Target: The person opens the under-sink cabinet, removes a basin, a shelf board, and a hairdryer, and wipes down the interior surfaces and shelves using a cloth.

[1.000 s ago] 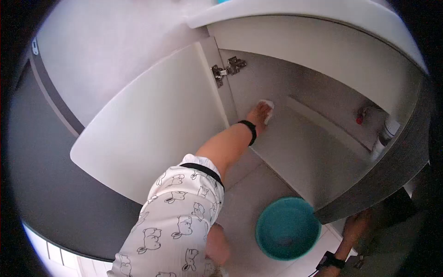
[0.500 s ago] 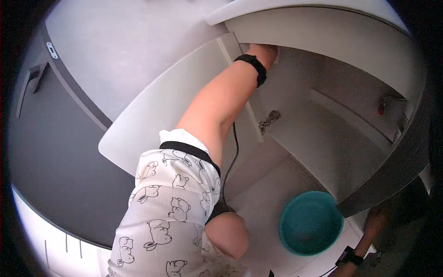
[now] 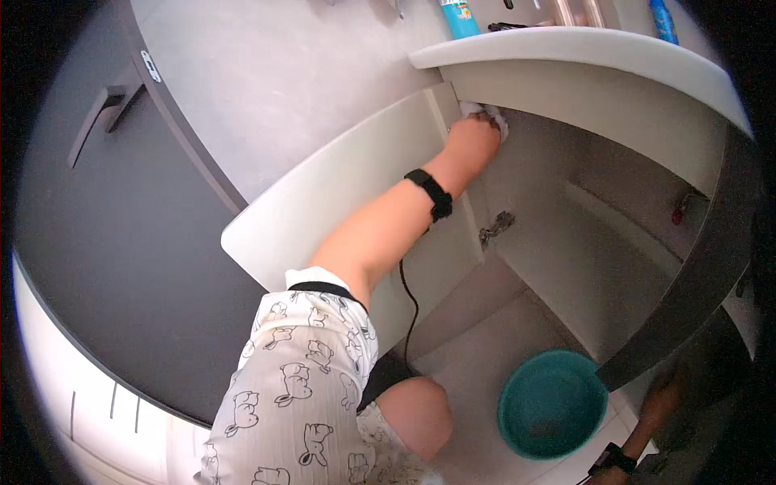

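Observation:
My left hand point(image 3: 475, 137) is closed round a crumpled white cloth point(image 3: 503, 127), which shows on both sides of the fingers. It is at the upper corner of an open cabinet, just under the front panel point(image 3: 582, 93) and beside the hinge side of the pale open door point(image 3: 347, 190). A black band point(image 3: 428, 194) circles that wrist. Low on the right, in deep shadow, my right hand point(image 3: 664, 396) is by the dark outer side of the other cabinet door point(image 3: 687, 303). Its fingers cannot be made out.
A teal basin point(image 3: 554, 404) stands on the floor below the cabinet. Bottles, one a turquoise bottle point(image 3: 461, 18), stand on the white countertop point(image 3: 582, 44). A metal hinge point(image 3: 497, 228) juts out inside. At left is a dark room door with a handle point(image 3: 101, 117).
My left hand was mostly hidden behind the front panel; it has come down into sight with the white cloth. The view has shifted, bringing the countertop bottles into frame.

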`<move>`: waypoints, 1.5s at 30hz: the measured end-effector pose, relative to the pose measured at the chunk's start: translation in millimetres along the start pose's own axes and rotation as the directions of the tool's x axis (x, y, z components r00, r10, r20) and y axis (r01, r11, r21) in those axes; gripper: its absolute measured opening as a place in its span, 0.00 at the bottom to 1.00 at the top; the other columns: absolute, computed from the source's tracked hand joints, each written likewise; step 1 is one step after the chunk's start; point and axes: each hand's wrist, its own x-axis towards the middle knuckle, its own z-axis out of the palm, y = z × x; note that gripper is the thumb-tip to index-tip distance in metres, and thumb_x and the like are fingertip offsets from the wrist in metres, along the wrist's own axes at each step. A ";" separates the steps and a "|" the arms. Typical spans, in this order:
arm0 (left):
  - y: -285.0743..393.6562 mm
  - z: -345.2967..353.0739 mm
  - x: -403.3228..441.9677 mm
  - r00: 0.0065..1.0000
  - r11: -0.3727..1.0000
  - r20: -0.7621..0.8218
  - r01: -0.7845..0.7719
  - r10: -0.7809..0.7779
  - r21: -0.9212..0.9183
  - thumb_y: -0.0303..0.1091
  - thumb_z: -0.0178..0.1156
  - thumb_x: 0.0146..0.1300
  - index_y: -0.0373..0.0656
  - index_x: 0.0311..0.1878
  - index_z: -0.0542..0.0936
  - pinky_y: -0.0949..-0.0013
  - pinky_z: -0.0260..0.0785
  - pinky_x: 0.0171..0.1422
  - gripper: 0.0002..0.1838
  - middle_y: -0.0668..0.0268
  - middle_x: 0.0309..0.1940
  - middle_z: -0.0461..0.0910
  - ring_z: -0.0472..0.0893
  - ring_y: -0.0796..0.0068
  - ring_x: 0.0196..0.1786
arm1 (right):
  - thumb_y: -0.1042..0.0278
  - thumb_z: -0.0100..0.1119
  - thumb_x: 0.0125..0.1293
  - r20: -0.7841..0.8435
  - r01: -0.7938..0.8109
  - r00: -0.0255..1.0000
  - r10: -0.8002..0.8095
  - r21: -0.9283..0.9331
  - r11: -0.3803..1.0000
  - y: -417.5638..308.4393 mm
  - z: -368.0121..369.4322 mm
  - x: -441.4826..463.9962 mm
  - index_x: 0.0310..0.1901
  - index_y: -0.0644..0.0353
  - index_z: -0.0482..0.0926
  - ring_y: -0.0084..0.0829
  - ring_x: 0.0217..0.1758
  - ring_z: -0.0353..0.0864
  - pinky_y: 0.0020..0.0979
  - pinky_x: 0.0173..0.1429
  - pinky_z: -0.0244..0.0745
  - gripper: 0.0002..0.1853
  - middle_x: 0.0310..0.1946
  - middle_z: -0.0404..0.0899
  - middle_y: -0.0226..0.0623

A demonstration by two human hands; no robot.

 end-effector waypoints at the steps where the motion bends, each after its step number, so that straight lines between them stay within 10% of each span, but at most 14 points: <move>1: -8.5 3.4 -6.3 0.998 1.000 -0.055 0.008 -0.008 0.011 0.29 0.50 0.53 0.40 0.30 0.79 0.62 0.74 0.38 0.08 0.55 0.33 0.78 0.79 0.59 0.39 | 0.66 0.42 0.66 -0.005 0.023 1.000 -0.023 0.003 1.000 -13.0 -7.2 8.2 0.61 0.61 0.61 0.43 0.65 0.57 0.40 0.68 0.52 0.22 0.62 0.59 0.48; 12: 0.7 -5.0 -68.4 0.996 1.000 0.086 -0.024 0.023 0.011 0.27 0.51 0.51 0.37 0.41 0.76 0.65 0.73 0.43 0.13 0.57 0.43 0.74 0.72 0.62 0.50 | 0.67 0.40 0.66 -0.035 -0.038 0.999 0.035 -0.075 0.996 -23.8 -13.9 -4.3 0.61 0.58 0.62 0.41 0.64 0.60 0.42 0.67 0.53 0.21 0.61 0.61 0.44; 17: -15.4 -6.9 -29.9 0.888 0.997 -0.454 -0.075 0.068 0.003 0.28 0.48 0.54 0.35 0.51 0.71 0.64 0.73 0.46 0.19 0.55 0.50 0.71 0.71 0.60 0.52 | 0.68 0.41 0.65 0.114 -0.027 0.992 0.046 -0.165 0.986 -27.5 -25.2 -1.6 0.59 0.59 0.64 0.41 0.64 0.60 0.41 0.67 0.54 0.20 0.60 0.62 0.44; 20: -7.3 21.5 -16.0 0.988 0.995 -0.152 -0.022 0.037 0.097 0.29 0.51 0.50 0.31 0.45 0.72 0.65 0.72 0.46 0.18 0.53 0.47 0.70 0.71 0.61 0.50 | 0.67 0.43 0.65 0.082 -0.006 0.996 0.014 -0.093 0.996 -5.8 0.3 2.1 0.58 0.61 0.65 0.42 0.63 0.62 0.41 0.66 0.55 0.20 0.60 0.63 0.45; 28: -6.3 56.7 21.7 0.963 0.973 -0.209 -0.198 0.170 -0.122 0.31 0.48 0.58 0.39 0.43 0.77 0.59 0.73 0.45 0.13 0.53 0.49 0.73 0.74 0.58 0.49 | 0.63 0.46 0.64 0.152 -0.095 0.982 0.112 -0.113 0.989 13.1 30.3 -4.8 0.59 0.63 0.63 0.44 0.61 0.63 0.41 0.65 0.57 0.23 0.59 0.63 0.47; 34: 2.6 31.5 13.8 0.993 0.994 0.059 -0.103 0.100 0.039 0.27 0.49 0.54 0.36 0.42 0.76 0.59 0.73 0.45 0.13 0.52 0.41 0.77 0.78 0.55 0.42 | 0.63 0.46 0.64 0.077 -0.028 0.996 0.038 -0.126 0.992 -3.8 28.9 -7.0 0.59 0.62 0.64 0.44 0.61 0.64 0.41 0.63 0.59 0.22 0.59 0.63 0.47; 37: -5.0 40.1 4.6 0.991 0.990 0.013 -0.133 0.133 0.046 0.28 0.49 0.55 0.35 0.41 0.76 0.60 0.73 0.44 0.13 0.54 0.43 0.77 0.79 0.58 0.43 | 0.65 0.46 0.65 0.078 0.075 0.994 -0.077 0.023 0.997 -2.6 21.4 0.9 0.60 0.61 0.62 0.43 0.62 0.63 0.41 0.63 0.59 0.22 0.59 0.63 0.48; 39: -11.4 63.0 4.0 0.827 0.961 -0.495 -0.269 0.266 0.067 0.29 0.48 0.55 0.35 0.40 0.77 0.59 0.74 0.42 0.12 0.57 0.40 0.78 0.80 0.59 0.41 | 0.68 0.44 0.65 0.021 0.010 1.000 -0.010 0.003 1.000 5.3 31.0 3.6 0.61 0.60 0.61 0.43 0.63 0.60 0.41 0.64 0.59 0.22 0.60 0.61 0.48; 40: -8.2 57.5 -0.3 0.827 0.961 -0.497 -0.267 0.263 0.065 0.29 0.48 0.55 0.35 0.40 0.77 0.59 0.74 0.42 0.12 0.57 0.40 0.78 0.80 0.59 0.41 | 0.68 0.44 0.65 0.018 0.011 1.000 -0.012 0.001 1.000 -5.9 16.2 1.3 0.61 0.60 0.61 0.43 0.63 0.60 0.41 0.64 0.59 0.22 0.60 0.61 0.48; 43: -6.8 36.2 -6.0 0.971 0.992 -0.233 -0.073 0.048 -0.100 0.29 0.48 0.54 0.37 0.38 0.77 0.60 0.74 0.39 0.12 0.57 0.36 0.79 0.80 0.57 0.37 | 0.70 0.42 0.65 0.063 -0.090 0.994 0.091 -0.031 0.996 -14.7 13.1 2.6 0.61 0.61 0.60 0.43 0.65 0.58 0.41 0.66 0.56 0.22 0.61 0.59 0.47; 45: -10.6 20.5 0.3 0.998 0.996 -0.016 -0.069 0.069 -0.053 0.28 0.49 0.53 0.40 0.37 0.78 0.59 0.74 0.38 0.11 0.56 0.32 0.79 0.80 0.56 0.35 | 0.71 0.41 0.66 -0.134 0.177 0.976 -0.173 0.023 0.984 15.9 51.4 14.9 0.61 0.60 0.60 0.44 0.66 0.56 0.42 0.67 0.54 0.21 0.62 0.58 0.47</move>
